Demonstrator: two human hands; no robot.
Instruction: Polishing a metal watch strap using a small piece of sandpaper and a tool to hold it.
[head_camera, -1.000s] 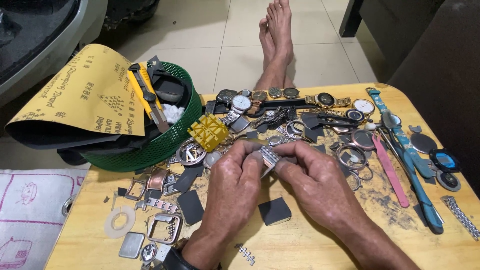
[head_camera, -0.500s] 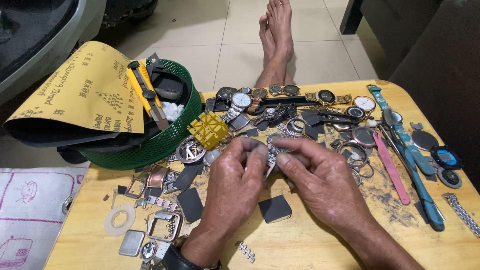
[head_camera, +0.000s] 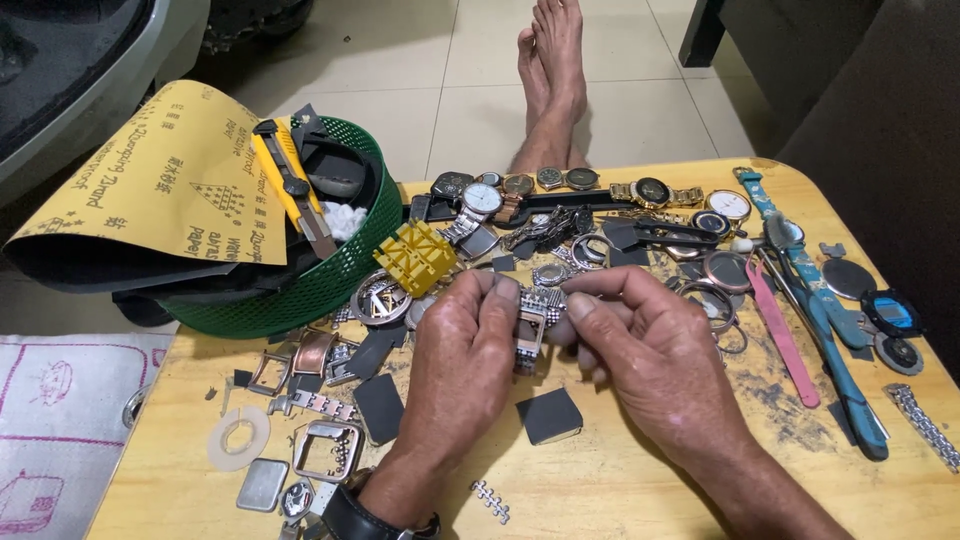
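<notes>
Both of my hands hold a silver metal watch bracelet (head_camera: 533, 318) above the middle of a yellow wooden table (head_camera: 640, 480). My left hand (head_camera: 463, 360) pinches its left side with thumb and fingers. My right hand (head_camera: 655, 365) grips its right side, index finger laid over the links. A short stretch of the bracelet hangs down between the hands. A dark folded square of abrasive sheet (head_camera: 549, 415) lies on the table just below them. A black watch sits on my left wrist (head_camera: 352, 512).
Several watches, cases, rings and straps (head_camera: 600, 215) crowd the table's far half. A green basket (head_camera: 330, 275) with a yellow utility knife (head_camera: 290, 190) and yellow sandpaper (head_camera: 160, 190) stands far left. Blue and pink straps (head_camera: 815, 300) lie right. My bare feet (head_camera: 550, 80) rest beyond.
My hands stayed in the same spot and shifted their fingers slightly on the bracelet. The view has barely moved.
</notes>
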